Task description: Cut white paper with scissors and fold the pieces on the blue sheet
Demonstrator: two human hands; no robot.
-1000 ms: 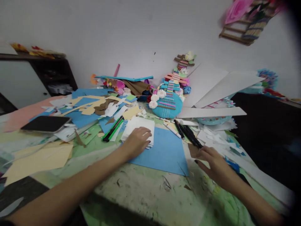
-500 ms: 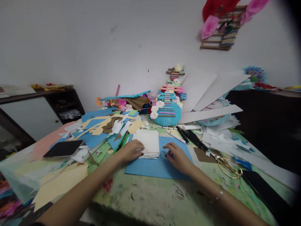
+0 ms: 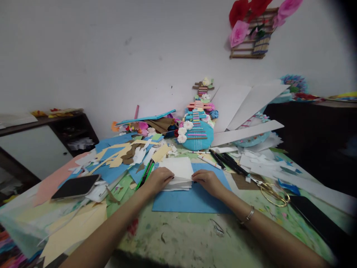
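Note:
A stack of white paper sheets, thin and soft-looking, lies on a blue sheet in front of me. My left hand grips the stack's front left part, with its fingertips on the top layer. At the right edge, my right hand pinches the near right corner between thumb and fingers. The front edges of the layers are lifted and slightly spread. How many layers each hand holds is hidden. Close to my left hand lies a green and black cutter.
Paper scraps and a phone lie on the left. To the right are markers, gold-handled scissors and a long black object. A blue paper lute with flowers leans at the back.
My right hand has moved left from above the blue sheet and taken hold of the stack's right edge. The stack's front layers now stand higher. The camera view has shifted slightly.

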